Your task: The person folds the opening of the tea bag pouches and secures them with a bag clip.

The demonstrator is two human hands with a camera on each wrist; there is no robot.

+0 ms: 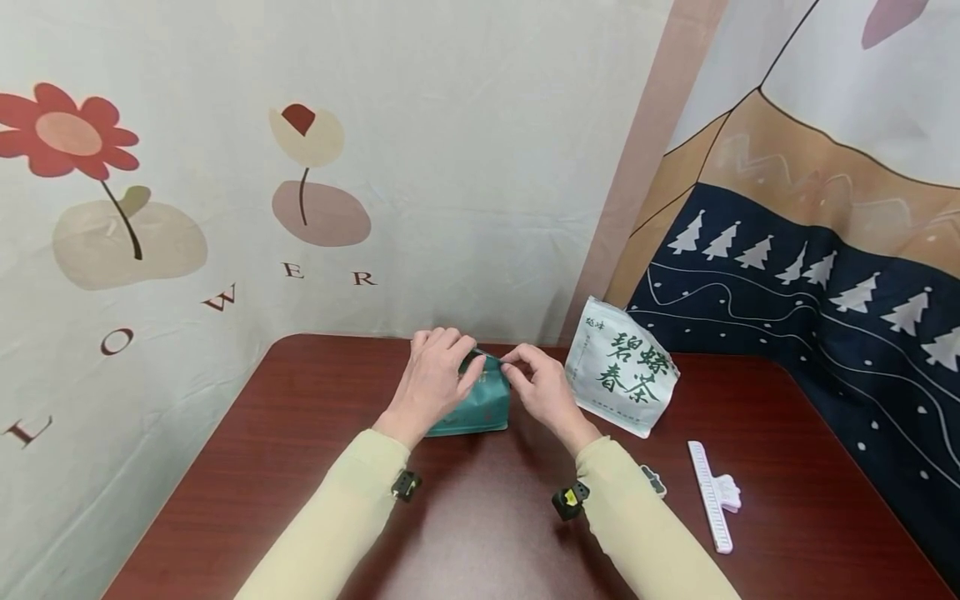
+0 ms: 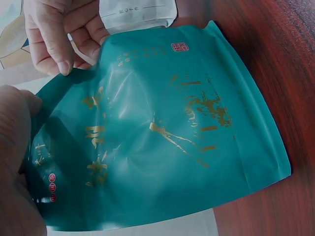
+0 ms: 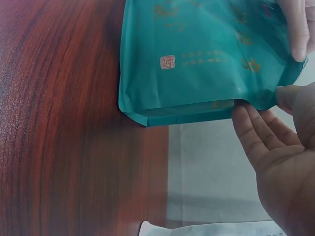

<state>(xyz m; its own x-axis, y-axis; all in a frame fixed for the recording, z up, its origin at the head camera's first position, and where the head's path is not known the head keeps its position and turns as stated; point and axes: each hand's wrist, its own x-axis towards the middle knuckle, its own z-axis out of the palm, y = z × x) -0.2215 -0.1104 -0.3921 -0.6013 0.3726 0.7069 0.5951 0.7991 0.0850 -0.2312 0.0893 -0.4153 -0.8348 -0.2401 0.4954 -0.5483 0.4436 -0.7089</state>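
Observation:
A green foil pouch [image 1: 483, 408] with gold lettering stands on the table in the head view. At its upper left, my left hand [image 1: 435, 375] grips the top edge, thumb on the near side. My right hand [image 1: 547, 393] pinches the top right corner between thumb and fingers. The left wrist view shows the pouch [image 2: 147, 132] broadside, its top bending over near both hands. In the right wrist view, the thumb and fingers of my right hand [image 3: 280, 142] hold the pouch's [image 3: 197, 64] corner, with some fingers against its side.
A white pouch [image 1: 618, 367] with green characters leans to the right of the hands. Nearer on the right lies a white sealing clip [image 1: 711, 496] with a ridged bar. A small dark green, pale-edged item [image 1: 653, 481] is partly hidden by the right sleeve. Printed cloth hangs behind the table [image 1: 315, 417].

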